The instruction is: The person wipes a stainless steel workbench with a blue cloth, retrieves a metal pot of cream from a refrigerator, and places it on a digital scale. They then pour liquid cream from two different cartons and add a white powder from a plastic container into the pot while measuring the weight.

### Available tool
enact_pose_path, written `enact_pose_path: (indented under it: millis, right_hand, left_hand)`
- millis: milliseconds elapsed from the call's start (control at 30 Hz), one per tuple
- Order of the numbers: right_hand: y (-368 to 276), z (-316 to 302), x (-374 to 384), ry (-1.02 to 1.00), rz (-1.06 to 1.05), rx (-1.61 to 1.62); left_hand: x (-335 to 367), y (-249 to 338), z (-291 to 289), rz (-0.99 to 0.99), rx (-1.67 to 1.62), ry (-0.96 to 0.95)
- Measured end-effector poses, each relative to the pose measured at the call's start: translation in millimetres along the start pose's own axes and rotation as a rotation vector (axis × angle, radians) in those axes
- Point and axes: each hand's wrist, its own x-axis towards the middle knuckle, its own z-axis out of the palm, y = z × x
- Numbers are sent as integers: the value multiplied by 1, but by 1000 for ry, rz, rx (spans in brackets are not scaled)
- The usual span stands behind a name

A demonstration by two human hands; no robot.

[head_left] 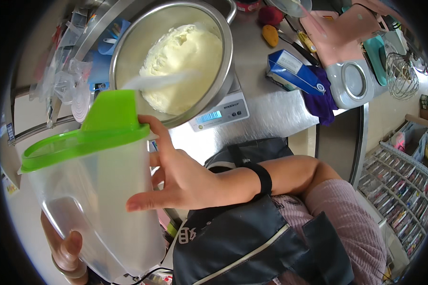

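Tilted toward the bowl, a translucent plastic dispenser container (114, 199) with a green spouted lid (76, 145) hangs between both hands. My left hand (64, 247) is wrapped round its lower left side, partly seen through the wall. High on its right side, my right hand (173, 178) grips it just under the lid, some fingers hidden behind. A white stream (164, 80) runs from the green spout into a large steel bowl (227, 57). Pale yellow, creamy mixture (185, 52) fills part of that bowl, which stands on a white digital scale (230, 110) with a lit display.
Right of the bowl, a blue carton (295, 71) lies beside a purple cloth (321, 97). Beyond are a pink stand mixer (340, 28), a whisk (402, 78), a yellow fruit (270, 35) and a dark-handled knife (304, 52). Plastic bags (76, 78) sit left of the bowl.
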Motion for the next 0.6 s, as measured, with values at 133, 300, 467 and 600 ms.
enact_pose_path:
  millis: [133,300,467,600]
  right_hand:
    - [-1,-1,0,0,73,22]
    - [-5,-3,-1,3,84,-4]
    - [3,0,-3,19,31,-46]
    - [6,3,3,41,-46,72]
  left_hand:
    - [-2,-4,-4,-3,50,-36]
    - [-2,-5,-1,33,65,-40]
    - [0,-5,-5,41,81,-43]
    - [6,9,-3,22,55,-5]
